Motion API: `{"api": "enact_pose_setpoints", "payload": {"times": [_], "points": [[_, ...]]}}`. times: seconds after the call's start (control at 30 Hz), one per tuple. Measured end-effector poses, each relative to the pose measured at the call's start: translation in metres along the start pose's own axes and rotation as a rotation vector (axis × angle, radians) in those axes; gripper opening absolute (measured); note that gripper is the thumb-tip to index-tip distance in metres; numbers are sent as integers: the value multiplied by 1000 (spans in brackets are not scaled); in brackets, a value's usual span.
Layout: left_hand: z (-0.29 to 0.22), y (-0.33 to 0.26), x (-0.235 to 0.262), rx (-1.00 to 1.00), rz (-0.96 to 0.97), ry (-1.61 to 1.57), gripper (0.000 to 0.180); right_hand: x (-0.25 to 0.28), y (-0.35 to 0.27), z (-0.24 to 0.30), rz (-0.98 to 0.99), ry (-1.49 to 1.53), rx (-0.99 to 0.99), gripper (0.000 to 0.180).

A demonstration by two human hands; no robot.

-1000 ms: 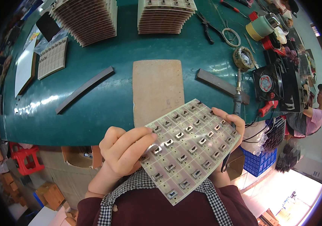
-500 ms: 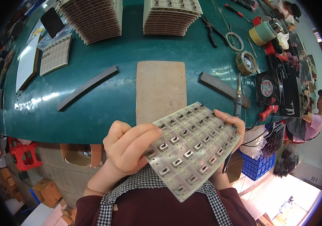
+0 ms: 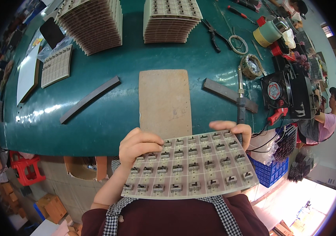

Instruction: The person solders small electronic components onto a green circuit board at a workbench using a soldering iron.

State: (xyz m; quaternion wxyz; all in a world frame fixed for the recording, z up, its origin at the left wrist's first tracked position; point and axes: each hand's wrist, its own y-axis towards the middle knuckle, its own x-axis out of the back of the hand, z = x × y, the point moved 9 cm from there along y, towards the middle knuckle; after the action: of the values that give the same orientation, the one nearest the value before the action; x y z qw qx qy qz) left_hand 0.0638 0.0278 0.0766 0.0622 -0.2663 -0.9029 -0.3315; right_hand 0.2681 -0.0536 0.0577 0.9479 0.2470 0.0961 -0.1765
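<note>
Gripping a slide-switch circuit-board panel [image 3: 193,171] near its far corners, likely for balance, with closed left hand [image 3: 135,147] and more loosely closed right hand [image 3: 242,131]; beyond fingertips [image 3: 155,139], tan board [image 3: 164,102].

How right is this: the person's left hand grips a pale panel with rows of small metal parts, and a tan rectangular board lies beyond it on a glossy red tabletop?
Not quite: the head view shows a glossy green tabletop, not red. The left hand does grip the pale panel, and the tan board lies beyond it.
</note>
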Motion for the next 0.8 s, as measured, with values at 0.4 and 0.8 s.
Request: {"api": "enact_pose_setpoints", "payload": {"times": [0.4,0.8], "points": [[-4,-4,-10,-84,166,108,23,-8,10,8,190,199,56,25],[52,-31,-52,1012,556,-658,23,-17,20,-7,94,170,-378,27]]}}
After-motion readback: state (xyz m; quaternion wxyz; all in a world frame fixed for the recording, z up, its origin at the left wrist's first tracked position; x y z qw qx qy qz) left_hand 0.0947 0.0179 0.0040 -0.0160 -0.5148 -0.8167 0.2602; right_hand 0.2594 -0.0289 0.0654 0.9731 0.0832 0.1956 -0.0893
